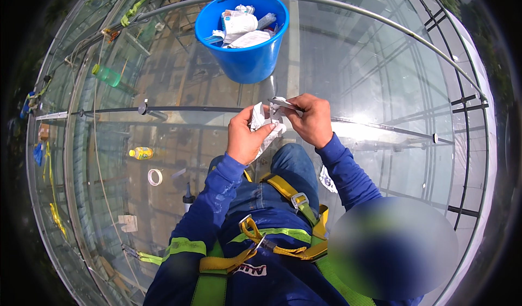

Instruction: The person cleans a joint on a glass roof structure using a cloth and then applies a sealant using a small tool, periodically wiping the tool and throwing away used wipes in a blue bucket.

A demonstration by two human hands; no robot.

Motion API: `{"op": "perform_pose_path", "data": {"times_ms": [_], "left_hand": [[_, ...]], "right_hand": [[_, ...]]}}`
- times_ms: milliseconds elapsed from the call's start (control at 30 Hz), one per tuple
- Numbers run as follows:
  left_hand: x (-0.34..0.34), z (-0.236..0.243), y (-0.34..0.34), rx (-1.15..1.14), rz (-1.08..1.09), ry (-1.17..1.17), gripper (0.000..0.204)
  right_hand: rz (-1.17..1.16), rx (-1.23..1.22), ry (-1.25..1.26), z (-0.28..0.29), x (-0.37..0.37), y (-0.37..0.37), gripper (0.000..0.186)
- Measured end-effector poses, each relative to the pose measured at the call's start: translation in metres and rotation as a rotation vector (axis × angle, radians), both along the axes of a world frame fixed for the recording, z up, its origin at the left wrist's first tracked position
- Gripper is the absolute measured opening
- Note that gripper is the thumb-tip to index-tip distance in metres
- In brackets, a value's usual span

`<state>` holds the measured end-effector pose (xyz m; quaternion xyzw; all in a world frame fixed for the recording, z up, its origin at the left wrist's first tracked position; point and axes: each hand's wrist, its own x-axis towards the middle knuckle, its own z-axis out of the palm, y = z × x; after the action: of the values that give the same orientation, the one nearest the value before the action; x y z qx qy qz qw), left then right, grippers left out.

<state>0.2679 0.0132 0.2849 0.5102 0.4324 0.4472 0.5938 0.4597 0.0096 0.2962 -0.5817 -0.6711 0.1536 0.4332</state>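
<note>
A crumpled white cloth [263, 127] hangs from both hands just below the blue bucket [243, 34]; the left hand [246, 136] clenches its lower folds, the right hand [311, 120] grips a thin grey metal blade [284, 105] lying across the cloth's top, long axis near level, tip toward the left; bare glass roof [380, 72] spreads right of the bucket, curved tube rails [348, 10] edging it

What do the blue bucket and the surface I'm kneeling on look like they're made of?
Blue bucket: likely plastic, with an even glossy blue colour and a smooth moulded rim. Surface: seemingly glass panels, since framing shows through them and sunlight glares off them.
</note>
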Motion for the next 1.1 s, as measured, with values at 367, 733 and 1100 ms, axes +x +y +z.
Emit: {"op": "perform_pose_path", "data": {"times_ms": [367, 733, 1100], "left_hand": [[-0.030, -0.017, 0.014, -0.273, 0.065, -0.325, 0.028], [-0.079, -0.099, 0.037, -0.502, 0.338, -0.398, 0.046], [-0.110, -0.065, 0.050, -0.448, 0.381, -0.649, 0.060]], "right_hand": [[0.054, -0.209, -0.139, -0.013, 0.044, -0.002, 0.014], [-0.282, 0.370, -0.406, 0.127, 0.099, 0.381, 0.029], [-0.254, 0.133, 0.182, 0.034, 0.036, 0.296, 0.040]]}}
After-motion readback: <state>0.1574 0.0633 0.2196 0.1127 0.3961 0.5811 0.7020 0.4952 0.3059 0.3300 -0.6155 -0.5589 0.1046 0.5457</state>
